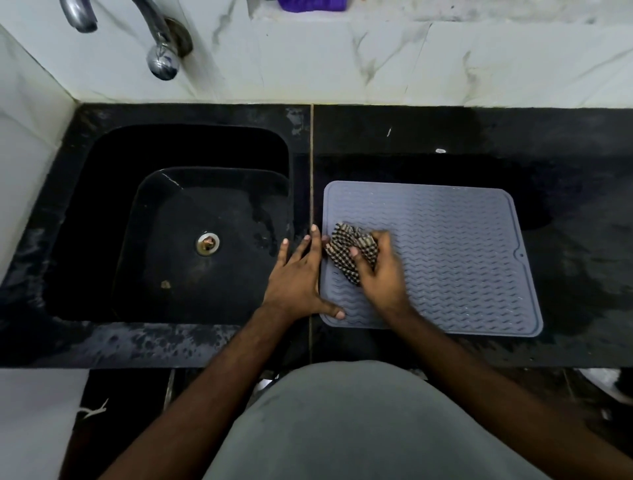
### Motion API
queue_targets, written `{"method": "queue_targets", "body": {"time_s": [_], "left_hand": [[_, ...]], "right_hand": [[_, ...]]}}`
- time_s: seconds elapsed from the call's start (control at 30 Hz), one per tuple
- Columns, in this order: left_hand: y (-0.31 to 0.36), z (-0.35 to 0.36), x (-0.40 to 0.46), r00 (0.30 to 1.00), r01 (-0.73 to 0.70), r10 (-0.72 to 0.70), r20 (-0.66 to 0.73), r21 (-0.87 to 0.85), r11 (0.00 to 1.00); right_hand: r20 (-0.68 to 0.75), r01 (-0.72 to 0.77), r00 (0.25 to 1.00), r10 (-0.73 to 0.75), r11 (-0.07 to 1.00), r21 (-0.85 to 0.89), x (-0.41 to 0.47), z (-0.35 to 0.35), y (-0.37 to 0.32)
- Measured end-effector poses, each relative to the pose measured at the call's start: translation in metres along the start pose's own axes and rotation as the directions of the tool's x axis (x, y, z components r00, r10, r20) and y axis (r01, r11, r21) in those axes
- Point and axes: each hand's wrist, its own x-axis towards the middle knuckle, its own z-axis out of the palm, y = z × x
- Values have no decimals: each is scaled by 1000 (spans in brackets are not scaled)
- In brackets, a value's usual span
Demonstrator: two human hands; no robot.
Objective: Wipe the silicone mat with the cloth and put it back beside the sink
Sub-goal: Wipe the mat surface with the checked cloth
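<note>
- Nearest my view: a grey-clad torso fills the bottom of the frame; both bare forearms reach forward from it onto the black counter
- I take the silicone mat as landmark; grey, ribbed in wavy lines, rounded corners, lying flat on the counter; a small hole sits in a notch at its right edge
- Left hand lies at the mat's left edge, fingers straight and spread, palm down; its thumb rests on the mat's near-left corner; the fingers lie on the counter strip left of the mat, pointing away from me; it grips nothing
- Right hand is on the mat's left part, fingers curled round a bunched checked cloth; the cloth is pressed onto the mat surface, dark and light checks showing ahead of and left of the knuckles
- Left of the mat, past a pale seam in the counter: the black sink, just beside it; a metal drain in the basin floor; a small brownish scrap near the basin's front
- Behind the mat: bare dark counter with a few pale flecks; then the white marbled wall tiles
- Far left of the mat, above the sink: a chrome tap on the wall
- Farthest, at the top edge: something purple on the ledge; I cannot tell what it is
</note>
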Motion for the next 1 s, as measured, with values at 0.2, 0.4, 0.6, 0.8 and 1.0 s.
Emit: {"method": "queue_targets", "body": {"time_s": [0.2,0.4,0.6,0.8,1.0], "left_hand": [[0,-1,0,1000,-1,1,-3,-56,998],[-2,2,1,1000,6,-6,5,-25,1000],[-2,2,1,1000,3,-3,2,-3,1000],[-2,3,0,1000,6,-6,10,3,1000],[1,2,-1,1000,3,-2,-24,25,1000]], "right_hand": [[76,32,997,-21,989,-141,6,-13,-7],[248,179,968,-42,808,-561,11,-8,-18],[353,306,932,-83,702,-643,3,11,-11],[289,167,957,-23,859,-484,15,-1,-18],[425,271,904,-36,819,-506,-18,14,-4]]}}
